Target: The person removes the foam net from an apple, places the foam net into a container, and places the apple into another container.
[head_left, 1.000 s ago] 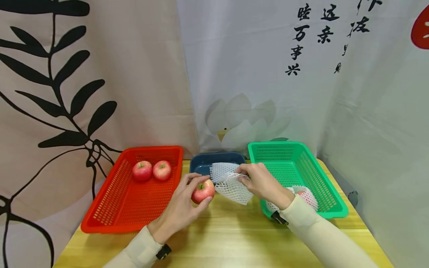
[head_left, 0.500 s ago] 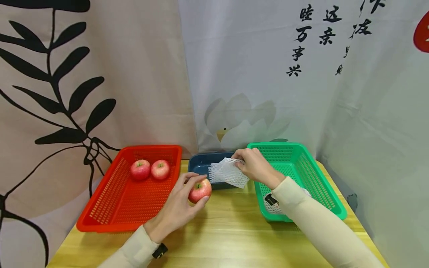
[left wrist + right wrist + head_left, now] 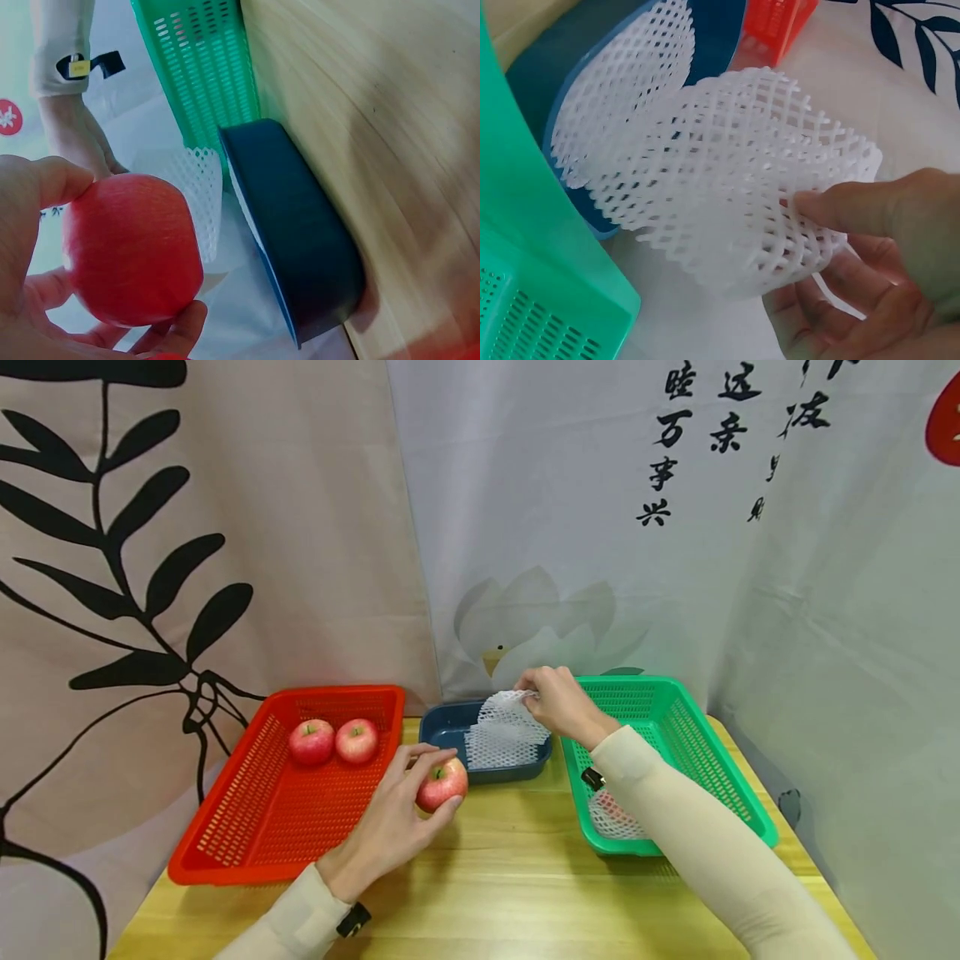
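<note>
My left hand (image 3: 397,814) grips a red apple (image 3: 442,783) above the table, thumb on one side and fingers on the other; the left wrist view shows the apple (image 3: 135,251) close up. With thumb and fingers my right hand (image 3: 562,703) pinches a white foam fruit net (image 3: 742,172) over the dark blue tray (image 3: 442,727). A second foam net (image 3: 634,82) lies in that tray, partly under the held one. In the red basket (image 3: 300,818) two apples (image 3: 312,742) sit side by side near the back.
A green basket (image 3: 678,714) stands at the right, with a net-wrapped apple (image 3: 613,817) partly hidden by the right forearm. All containers rest on a wooden table (image 3: 510,877). A printed cloth (image 3: 525,485) hangs close behind them.
My right hand has lifted the foam net up and back, from in front of the blue tray to above it. My left hand keeps its hold on the apple, nearly still.
</note>
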The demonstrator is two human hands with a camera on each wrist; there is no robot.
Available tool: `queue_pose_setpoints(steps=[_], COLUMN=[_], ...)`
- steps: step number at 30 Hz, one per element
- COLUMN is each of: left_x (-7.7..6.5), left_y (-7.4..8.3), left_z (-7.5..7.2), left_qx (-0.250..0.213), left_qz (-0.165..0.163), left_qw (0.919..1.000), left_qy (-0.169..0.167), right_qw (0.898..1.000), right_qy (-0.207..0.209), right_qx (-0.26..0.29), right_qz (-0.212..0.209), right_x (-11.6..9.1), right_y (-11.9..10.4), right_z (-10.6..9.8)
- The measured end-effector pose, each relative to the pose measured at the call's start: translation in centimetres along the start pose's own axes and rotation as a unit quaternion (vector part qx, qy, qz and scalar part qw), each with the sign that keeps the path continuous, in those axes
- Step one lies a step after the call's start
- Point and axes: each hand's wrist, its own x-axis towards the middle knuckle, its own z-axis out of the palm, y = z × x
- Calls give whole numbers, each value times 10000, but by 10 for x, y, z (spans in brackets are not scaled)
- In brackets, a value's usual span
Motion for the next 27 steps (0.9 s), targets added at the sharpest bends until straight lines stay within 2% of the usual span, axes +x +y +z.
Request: queue_pose_setpoints(steps=[16, 27], left_x=[1, 5], left_y=[-5, -9], left_z=[-8, -13], left_qx=[76, 123], left_qz=[21, 63], left_qw=[9999, 9997], left_qy=[68, 181], right_qw=[9997, 9984], right_qy=[244, 41], right_qx=[-85, -264], right_qz=[29, 501], right_x=[36, 48], right_y=[5, 5], right_z=[19, 39])
